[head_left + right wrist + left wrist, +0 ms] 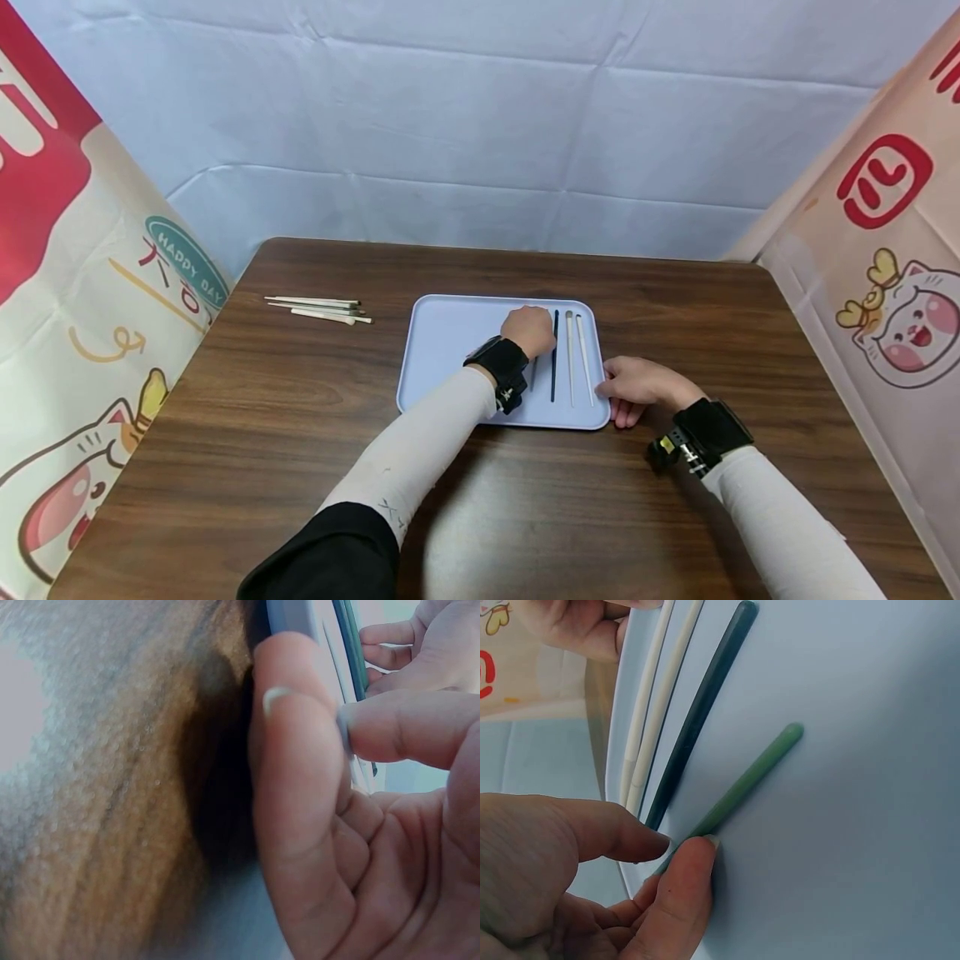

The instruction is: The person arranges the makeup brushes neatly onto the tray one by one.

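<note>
On the light-blue tray (457, 333), my left hand (529, 331) has thumb and forefinger at a slim green stick (754, 776), pinching it toward one end. The stick's rounded end points away from the fingers over the tray, and its other end is hidden behind them. Beside it lie a dark green stick (554, 358) and two cream sticks (570, 358), roughly side by side. My right hand (641, 387) grips the tray's right edge, thumb at the rim and fingers along the outer side.
Several pale sticks (318, 309) lie in a loose bunch on the brown wooden table (337, 450), left of the tray. A light-blue cloth (465, 125) hangs behind the table, and printed sheets (877, 308) stand along both sides.
</note>
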The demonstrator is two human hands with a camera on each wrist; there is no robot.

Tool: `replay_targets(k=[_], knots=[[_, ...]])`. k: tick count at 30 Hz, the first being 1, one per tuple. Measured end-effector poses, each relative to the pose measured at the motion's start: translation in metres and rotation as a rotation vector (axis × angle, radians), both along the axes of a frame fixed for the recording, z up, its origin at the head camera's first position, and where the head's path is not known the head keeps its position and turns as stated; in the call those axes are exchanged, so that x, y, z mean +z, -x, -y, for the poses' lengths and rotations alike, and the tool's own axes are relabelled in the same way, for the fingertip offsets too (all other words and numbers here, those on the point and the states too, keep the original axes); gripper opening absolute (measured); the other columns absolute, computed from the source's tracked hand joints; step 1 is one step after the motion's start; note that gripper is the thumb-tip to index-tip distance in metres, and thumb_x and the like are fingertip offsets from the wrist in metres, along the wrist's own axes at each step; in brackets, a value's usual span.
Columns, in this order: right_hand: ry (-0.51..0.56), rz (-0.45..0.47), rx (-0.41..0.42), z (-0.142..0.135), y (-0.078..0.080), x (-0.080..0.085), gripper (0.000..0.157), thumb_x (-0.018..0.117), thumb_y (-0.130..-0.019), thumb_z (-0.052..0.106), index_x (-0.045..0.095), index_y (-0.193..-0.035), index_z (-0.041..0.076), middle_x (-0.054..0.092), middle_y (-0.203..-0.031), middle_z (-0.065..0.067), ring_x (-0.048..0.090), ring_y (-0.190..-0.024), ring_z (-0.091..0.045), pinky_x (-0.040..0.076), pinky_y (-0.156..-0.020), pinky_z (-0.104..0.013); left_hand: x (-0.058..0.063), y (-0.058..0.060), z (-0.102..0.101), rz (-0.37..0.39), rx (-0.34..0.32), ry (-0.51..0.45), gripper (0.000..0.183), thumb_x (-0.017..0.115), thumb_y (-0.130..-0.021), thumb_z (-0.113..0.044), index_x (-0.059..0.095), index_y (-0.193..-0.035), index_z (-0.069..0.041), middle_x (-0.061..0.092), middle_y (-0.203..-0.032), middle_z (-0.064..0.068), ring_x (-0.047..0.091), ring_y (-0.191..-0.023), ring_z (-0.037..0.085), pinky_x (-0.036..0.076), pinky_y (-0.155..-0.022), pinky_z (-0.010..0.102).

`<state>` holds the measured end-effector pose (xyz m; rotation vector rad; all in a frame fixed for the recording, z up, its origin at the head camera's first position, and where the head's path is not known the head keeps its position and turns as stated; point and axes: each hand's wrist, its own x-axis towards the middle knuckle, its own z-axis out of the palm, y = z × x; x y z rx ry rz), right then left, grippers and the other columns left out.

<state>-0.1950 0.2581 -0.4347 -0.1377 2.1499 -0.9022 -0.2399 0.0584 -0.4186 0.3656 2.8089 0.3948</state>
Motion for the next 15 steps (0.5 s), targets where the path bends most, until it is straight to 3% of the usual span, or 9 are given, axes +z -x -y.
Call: replay_targets(k=[4,11,15], knots=[[-0.003,-0.001,0.006,0.0010,-0.0001,0.0008,0.011,0.052,-0.102,0.010,0.053,-0.102,-0.001,0.067,-0.068,-0.009,0.066,-0.052,-0.014,0.057,-0.051,-0.029,0.0007,0.0001,0.0011,0.018,0.006,-0.009,0.045,0.062,-0.099,-0.019,0.050,-0.056,-0.015,0.052,-0.055,-0.002,0.051,-0.047,0.011,0.040,-0.047,0.023],[-0.004,0.006,0.001,0.0018,-0.0005,0.0013,0.011,0.053,-0.102,0.010,0.053,-0.104,-0.001,0.067,-0.068,-0.009,0.066,-0.052,-0.014,0.057,-0.051,-0.029,0.0030,0.0011,0.0049,0.019,0.014,-0.038,0.051,0.064,-0.099,-0.027,0.040,-0.055,-0.016,0.036,-0.054,-0.004,0.044,-0.051,0.012,0.035,-0.050,0.023],[-0.006,0.000,0.004,0.0018,-0.0003,0.0009,0.011,0.053,-0.102,0.010,0.053,-0.103,-0.001,0.067,-0.068,-0.009,0.066,-0.052,-0.014,0.057,-0.051,-0.030,0.0057,0.0019,0.0073,0.011,0.021,-0.036,0.048,0.067,-0.097,-0.033,0.044,-0.058,-0.017,0.040,-0.059,-0.004,0.045,-0.055,0.012,0.035,-0.051,0.024]])
